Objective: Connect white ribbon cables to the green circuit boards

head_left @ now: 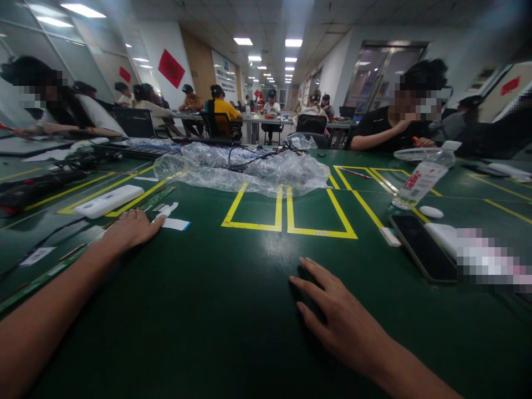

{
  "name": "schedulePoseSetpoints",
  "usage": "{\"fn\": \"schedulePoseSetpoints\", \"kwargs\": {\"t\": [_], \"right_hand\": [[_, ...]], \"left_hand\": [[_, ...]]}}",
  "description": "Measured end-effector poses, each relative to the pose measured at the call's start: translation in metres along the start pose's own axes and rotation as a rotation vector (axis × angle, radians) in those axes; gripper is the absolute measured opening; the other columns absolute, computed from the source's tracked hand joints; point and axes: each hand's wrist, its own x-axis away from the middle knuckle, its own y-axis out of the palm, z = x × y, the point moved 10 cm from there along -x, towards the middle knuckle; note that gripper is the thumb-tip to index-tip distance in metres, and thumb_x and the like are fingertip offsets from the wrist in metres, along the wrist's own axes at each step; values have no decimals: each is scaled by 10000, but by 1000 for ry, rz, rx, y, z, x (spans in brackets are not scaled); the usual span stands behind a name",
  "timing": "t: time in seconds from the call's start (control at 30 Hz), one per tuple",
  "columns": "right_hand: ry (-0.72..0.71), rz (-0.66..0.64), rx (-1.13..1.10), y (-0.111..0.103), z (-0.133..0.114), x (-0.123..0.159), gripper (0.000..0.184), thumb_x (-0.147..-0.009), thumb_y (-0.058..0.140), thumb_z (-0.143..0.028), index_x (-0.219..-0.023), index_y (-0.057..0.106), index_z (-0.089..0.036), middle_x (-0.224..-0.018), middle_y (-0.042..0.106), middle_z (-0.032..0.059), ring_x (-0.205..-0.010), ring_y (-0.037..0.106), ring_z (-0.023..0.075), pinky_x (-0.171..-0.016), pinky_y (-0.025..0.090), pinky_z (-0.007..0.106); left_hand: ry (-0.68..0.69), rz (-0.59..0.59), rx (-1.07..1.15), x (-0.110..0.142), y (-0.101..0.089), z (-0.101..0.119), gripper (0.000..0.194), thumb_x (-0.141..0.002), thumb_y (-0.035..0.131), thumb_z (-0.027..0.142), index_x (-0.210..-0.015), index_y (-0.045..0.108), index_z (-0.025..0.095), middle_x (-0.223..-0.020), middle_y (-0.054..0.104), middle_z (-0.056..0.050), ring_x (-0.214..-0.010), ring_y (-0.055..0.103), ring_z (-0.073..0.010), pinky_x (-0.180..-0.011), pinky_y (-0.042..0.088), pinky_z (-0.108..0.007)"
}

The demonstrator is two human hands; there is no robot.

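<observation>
My left hand lies over a long, narrow green circuit board, with its thumb stretched out toward a white flat ribbon cable. The fingertips are partly hidden behind the knuckles, and no firm hold on the board shows. The board runs back beneath my left forearm toward the lower left. My right hand hovers over or rests on the green tabletop, fingers spread and nothing in them. Beyond both hands, a crumpled clear plastic bag lies across the table.
A white power bank-like box sits left. Yellow tape outlines mark the table. A phone, a water bottle and a small white round object are at right. Black cables top the bag. Several people sit around.
</observation>
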Motion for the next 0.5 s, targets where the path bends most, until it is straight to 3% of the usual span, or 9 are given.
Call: {"fn": "schedulePoseSetpoints", "kwargs": {"t": [0.1, 0.17, 0.27, 0.4, 0.5], "right_hand": [[4, -4, 9, 0, -1, -1, 466, -951, 491, -353, -1416, 492, -317, -1577, 326, 67, -1446, 283, 277, -1138, 310, 527], [14, -9, 14, 1, 0, -2, 460, -952, 485, -350, -1411, 501, -311, -1573, 334, 68, -1441, 294, 279, -1136, 314, 529], [20, -4, 23, 2, 0, -2, 463, -955, 474, -348, -1415, 498, -303, -1571, 340, 68, -1438, 300, 281, -1135, 316, 532], [16, -13, 30, 5, -1, -2, 511, -941, 493, -350, -1450, 445, -338, -1569, 345, 59, -1435, 306, 283, -1135, 307, 548], [9, -47, 36, 9, -4, -2, 581, -916, 540, -381, -1477, 388, -378, -1583, 316, 60, -1448, 271, 305, -1140, 267, 579]], "left_hand": [[41, -22, -2, 8, -3, 16, 1093, -867, 182, 803, -1311, 473, -153, -1395, 437, -350, -1307, 389, -517, -984, 366, -647], [118, -50, 9, 21, -3, 46, 1055, -889, 195, 777, -1418, 370, -119, -1492, 309, -327, -1376, 305, -490, -1054, 303, -646], [296, -105, 20, 59, 2, 117, 993, -882, 245, 778, -1524, 270, 21, -1573, 196, -212, -1450, 216, -400, -1151, 224, -574], [675, -140, 12, 144, -1, 224, 968, -884, 238, 778, -1560, 155, 90, -1599, 94, -141, -1486, 127, -330, -1200, 121, -522], [859, -176, 57, 198, -10, 265, 955, -881, 244, 783, -1567, 106, 133, -1605, 54, -107, -1492, 108, -315, -1203, 110, -509]]}}
